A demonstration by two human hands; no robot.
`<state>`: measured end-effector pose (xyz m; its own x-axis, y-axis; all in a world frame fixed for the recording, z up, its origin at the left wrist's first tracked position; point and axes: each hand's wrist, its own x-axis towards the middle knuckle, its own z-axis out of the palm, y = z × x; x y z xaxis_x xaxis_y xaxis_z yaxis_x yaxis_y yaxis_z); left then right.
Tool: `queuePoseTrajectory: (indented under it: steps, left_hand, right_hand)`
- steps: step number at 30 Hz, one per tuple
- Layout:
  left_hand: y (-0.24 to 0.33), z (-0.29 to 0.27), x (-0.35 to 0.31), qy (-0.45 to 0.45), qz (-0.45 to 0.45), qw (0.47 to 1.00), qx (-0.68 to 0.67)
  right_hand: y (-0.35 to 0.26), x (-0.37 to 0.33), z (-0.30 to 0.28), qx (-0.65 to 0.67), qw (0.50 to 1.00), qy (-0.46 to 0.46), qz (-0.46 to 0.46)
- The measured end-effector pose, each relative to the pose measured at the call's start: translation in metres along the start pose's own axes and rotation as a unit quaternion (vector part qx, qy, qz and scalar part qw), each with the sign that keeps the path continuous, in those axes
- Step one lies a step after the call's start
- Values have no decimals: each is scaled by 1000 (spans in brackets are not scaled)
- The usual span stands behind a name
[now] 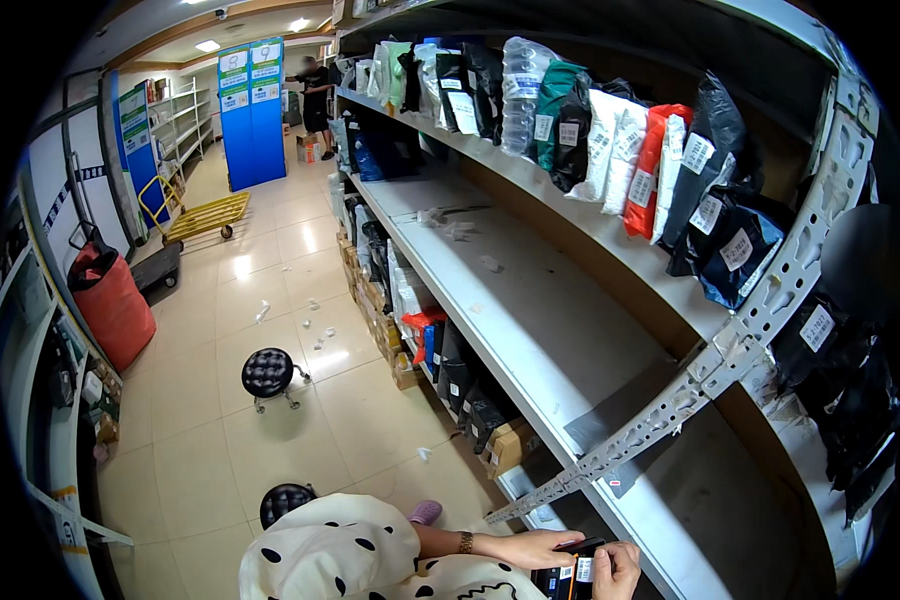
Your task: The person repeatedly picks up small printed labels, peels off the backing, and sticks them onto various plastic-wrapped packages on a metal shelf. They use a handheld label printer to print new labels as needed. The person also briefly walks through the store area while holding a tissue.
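At the lower edge, my left hand (538, 549) reaches in from the left, a watch on its wrist, and is closed on a flat dark object (584, 547) whose kind is unclear. Below it shows a black item (550, 580) with white labels and a thin orange strip, cut off by the picture's edge. My right hand (618, 572) has its fingers curled together at the right side of a white label (584, 570) on it. Both hands are close together, beside the shelf's perforated metal post (610, 455).
Bagged parcels (570, 135) with labels line the upper shelf; the middle shelf (510, 270) holds scraps. Round black stools (268, 372) stand in the aisle. Farther off are a red sack (113, 310), a yellow trolley (206, 216), blue panels (252, 115) and a person (315, 100).
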<state>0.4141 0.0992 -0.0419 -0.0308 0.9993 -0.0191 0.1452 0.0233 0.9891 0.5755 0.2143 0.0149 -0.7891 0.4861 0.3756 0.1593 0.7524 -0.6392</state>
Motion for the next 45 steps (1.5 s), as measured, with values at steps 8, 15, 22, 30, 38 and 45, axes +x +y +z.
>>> queuePoseTrajectory:
  steps: [8,15,22,30,38,45]
  left_hand:
    - [-10,2,-13,3,2,1000,-6]
    - [-2,3,-21,-21,-23,999,-22]
    - [-9,13,-23,6,3,1000,-14]
    - [14,12,-28,-19,-25,999,-10]
    - [-12,22,-20,11,19,1000,-6]
    - [-16,19,-20,8,12,1000,4]
  right_hand:
    - [-10,-5,9,14,1000,-6,-13]
    - [-12,-11,7,19,1000,-18,-2]
    - [1,-20,4,19,992,-51,113]
    - [-30,-18,-7,76,993,-34,80]
    - [-20,-22,-4,74,994,-26,80]
    - [-8,-21,3,52,997,-6,64]
